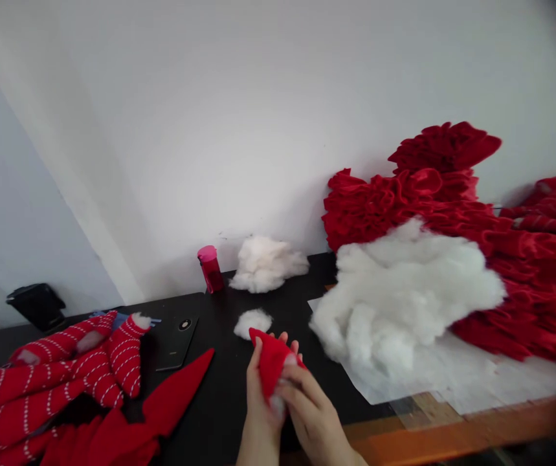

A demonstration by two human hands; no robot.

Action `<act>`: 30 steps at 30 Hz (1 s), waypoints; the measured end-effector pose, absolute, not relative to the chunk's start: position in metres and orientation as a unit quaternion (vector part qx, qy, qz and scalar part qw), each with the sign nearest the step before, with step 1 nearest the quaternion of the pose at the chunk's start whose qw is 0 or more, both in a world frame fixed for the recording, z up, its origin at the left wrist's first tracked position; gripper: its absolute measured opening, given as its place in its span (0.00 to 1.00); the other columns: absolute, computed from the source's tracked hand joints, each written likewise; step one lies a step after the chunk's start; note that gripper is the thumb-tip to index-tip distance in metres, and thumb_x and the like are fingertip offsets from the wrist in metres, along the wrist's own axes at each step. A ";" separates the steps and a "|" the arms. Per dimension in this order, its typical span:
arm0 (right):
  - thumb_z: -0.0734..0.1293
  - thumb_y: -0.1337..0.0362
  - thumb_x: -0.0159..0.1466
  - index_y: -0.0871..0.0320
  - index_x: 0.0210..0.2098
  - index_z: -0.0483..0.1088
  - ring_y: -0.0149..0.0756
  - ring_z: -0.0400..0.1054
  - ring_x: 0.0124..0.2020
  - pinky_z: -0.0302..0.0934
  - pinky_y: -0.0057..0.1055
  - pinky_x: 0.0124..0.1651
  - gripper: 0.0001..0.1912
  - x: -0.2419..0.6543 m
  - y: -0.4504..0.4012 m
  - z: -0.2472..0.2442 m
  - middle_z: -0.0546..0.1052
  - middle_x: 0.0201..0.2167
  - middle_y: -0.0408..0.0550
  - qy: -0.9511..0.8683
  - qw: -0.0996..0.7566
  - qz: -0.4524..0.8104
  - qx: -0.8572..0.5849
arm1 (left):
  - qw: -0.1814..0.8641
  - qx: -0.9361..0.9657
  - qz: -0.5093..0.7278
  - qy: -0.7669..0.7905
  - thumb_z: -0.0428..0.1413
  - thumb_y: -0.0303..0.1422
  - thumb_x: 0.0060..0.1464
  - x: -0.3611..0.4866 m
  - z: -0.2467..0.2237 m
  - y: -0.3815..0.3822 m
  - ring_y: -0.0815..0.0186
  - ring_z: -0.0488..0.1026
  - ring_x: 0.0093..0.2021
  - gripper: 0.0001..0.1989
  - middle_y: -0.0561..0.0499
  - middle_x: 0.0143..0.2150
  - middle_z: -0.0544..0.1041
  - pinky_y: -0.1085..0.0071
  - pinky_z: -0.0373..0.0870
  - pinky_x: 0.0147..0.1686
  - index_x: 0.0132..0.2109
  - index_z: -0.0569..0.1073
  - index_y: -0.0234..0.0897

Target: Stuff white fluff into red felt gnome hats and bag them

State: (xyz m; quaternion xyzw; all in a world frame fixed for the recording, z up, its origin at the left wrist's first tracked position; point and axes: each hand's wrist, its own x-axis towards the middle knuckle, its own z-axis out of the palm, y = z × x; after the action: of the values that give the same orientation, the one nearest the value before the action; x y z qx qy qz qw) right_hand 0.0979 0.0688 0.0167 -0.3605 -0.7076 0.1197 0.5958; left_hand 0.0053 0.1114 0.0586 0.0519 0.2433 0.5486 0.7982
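Note:
A small red pointed fabric piece (272, 361), its narrow tip toward the wall, is held between both hands above the table's front part. My left hand (258, 388) wraps it from the left, with fingertips showing behind it. My right hand (309, 401) has its fingers closed at the near end, where some white stuffing (278, 404) shows. Whether that stuffing is inside the fabric or only at its opening I cannot tell. Just beyond the hands lies a small tuft of white stuffing (253, 323) on the black table (224, 388).
A large heap of white stuffing (408, 291) rests on white paper (384, 388) at right, before piled red fabric pieces (452, 188). Behind stand another stuffing clump (268, 264) and a pink-lidded bottle (210, 268). Left are a phone (177, 343), red striped pieces (30, 391) and plain red cones (178, 395).

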 end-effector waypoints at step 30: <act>0.56 0.75 0.51 0.58 0.35 0.69 0.41 0.67 0.33 0.64 0.37 0.37 0.16 0.105 0.084 0.027 0.68 0.32 0.49 -0.606 0.598 0.088 -0.517 | 0.204 0.554 0.613 0.525 0.49 0.23 0.43 -0.001 0.031 0.073 0.59 0.67 0.33 0.08 0.50 0.30 0.67 0.63 0.64 0.37 0.31 0.65 0.40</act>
State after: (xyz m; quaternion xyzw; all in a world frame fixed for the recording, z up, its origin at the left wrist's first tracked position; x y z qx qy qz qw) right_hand 0.1045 0.0844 0.0267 -0.5174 -0.6058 0.0877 0.5980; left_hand -0.0015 0.0734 0.0312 0.5538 0.5248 0.6134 0.2041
